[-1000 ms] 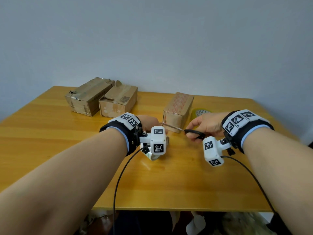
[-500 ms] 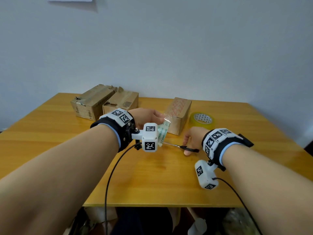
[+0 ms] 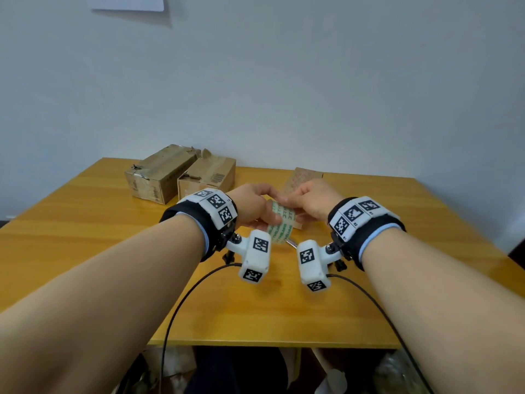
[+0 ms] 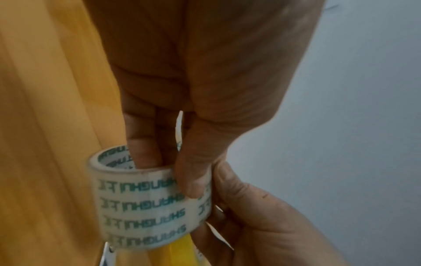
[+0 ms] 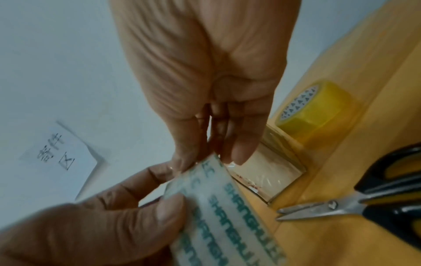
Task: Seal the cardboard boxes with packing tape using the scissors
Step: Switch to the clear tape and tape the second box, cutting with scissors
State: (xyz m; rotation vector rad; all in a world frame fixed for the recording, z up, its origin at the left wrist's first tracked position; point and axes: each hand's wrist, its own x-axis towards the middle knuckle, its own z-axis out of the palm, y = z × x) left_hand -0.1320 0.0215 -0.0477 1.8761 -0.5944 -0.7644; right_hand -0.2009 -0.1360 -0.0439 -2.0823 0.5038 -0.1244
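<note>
Scissors [image 5: 355, 207] now out of my right hand [image 3: 314, 201], lying on surface just right of it; both hands have come together on tape roll [image 3: 281, 223]. Left hand [image 3: 252, 204] grips roll, fingers through core; right fingertips [image 5: 237, 153] pinch free end. I judge next: pull strip for box [image 3: 305, 177] just beyond hands. Roll translucent, green lettering

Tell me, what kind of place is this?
Probably a small parcel-packing corner in an office, though that is a guess: worn cardboard boxes sit on a wooden table against a plain wall, and scissors lie beside a yellow tape roll.
</note>
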